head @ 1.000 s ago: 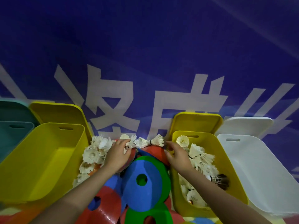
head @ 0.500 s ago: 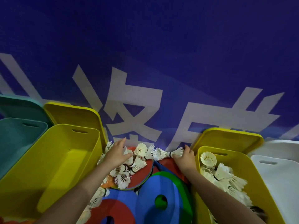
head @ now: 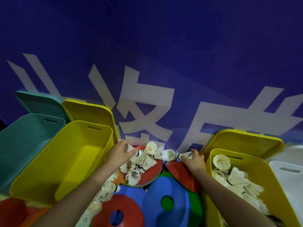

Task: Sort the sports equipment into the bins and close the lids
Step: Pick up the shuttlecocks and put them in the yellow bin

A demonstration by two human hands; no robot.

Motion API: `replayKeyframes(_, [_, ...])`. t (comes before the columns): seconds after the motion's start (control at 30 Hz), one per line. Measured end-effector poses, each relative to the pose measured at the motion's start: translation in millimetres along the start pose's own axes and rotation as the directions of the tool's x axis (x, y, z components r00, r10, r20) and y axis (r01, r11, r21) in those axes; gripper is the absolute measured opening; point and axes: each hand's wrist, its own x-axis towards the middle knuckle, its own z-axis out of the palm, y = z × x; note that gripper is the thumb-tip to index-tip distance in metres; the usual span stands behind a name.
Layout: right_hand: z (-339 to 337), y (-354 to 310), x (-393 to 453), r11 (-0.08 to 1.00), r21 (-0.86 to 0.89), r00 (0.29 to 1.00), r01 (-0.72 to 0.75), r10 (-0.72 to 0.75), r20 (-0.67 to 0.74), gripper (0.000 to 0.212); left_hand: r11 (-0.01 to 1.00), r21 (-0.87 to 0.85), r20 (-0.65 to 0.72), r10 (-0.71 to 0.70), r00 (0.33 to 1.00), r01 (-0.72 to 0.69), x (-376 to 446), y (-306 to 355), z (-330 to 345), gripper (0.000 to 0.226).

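Head view. A heap of white feathered shuttlecocks [head: 142, 163] with black-banded cork bases lies between two yellow bins, resting partly on a red flat plastic disc [head: 154, 171] and spilling down toward the lower left. The feathers look frayed and splay outward.

The left hand [head: 118, 154] sits on the left edge of the heap, fingers curled and pinching one white shuttlecock [head: 133, 149] by its feather skirt, cork end pointing right. The right hand [head: 194, 159] is at the heap's right edge, fingers curled round a second white shuttlecock [head: 182, 155], cork end pointing left.

The right yellow plastic bin [head: 268, 182] already holds many shuttlecocks, piled against its near-left wall. Its yellow lid [head: 246, 141] leans behind it. The left yellow plastic bin [head: 62, 163] shows only its bare interior, with its own yellow lid [head: 88, 112] propped behind. A teal plastic bin [head: 24, 141] stands left of it, touching its side. A white bin [head: 290, 182] is partly visible at the far right edge.

Below the heap, flat round marker discs with centre holes overlap: a red disc [head: 121, 208] and a blue disc [head: 165, 195], with green showing beneath.

Background: a dark blue banner [head: 147, 46] with large pale characters stands behind the bins. The floor is mostly hidden.
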Motion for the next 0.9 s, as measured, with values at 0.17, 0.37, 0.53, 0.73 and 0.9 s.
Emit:
replayKeyframes(0.17, [-26.3, -4.6, -26.6, 0.976, 0.080, 0.979, 0.200, -0.197, -0.047, 0.056, 0.990, -0.132, -0.077, 0.038, 0.996, -0.048, -35.0, 36.0, -16.0, 0.029])
replayKeyframes(0.37, [-77.9, 18.2, -75.8, 0.890, 0.199, 0.906, 0.410, -0.372, -0.203, 0.056, 0.961, -0.224, 0.022, 0.171, 0.985, -0.162, -75.4, 105.8, 6.5, 0.021])
replayKeyframes(0.53, [-129.9, 79.2, -105.5, 0.900, 0.150, 0.881, 0.409, -0.346, -0.323, 0.046, 0.933, -0.315, 0.121, 0.220, 0.968, -0.173, -101.4, 159.2, 55.9, 0.016])
replayKeyframes(0.73, [-187.5, 170.1, -121.2, 0.962, 0.120, 0.902, 0.245, -0.181, -0.392, 0.042, 0.926, -0.305, 0.201, 0.292, 0.935, -0.223, -125.9, 207.0, 117.1, 0.018])
replayKeyframes(0.9, [-202.1, 215.6, -127.5, 0.970, 0.069, 0.906, 0.234, -0.192, -0.377, 0.042, 0.925, -0.258, 0.208, 0.335, 0.919, -0.279, -139.6, 233.6, 161.7, 0.022])
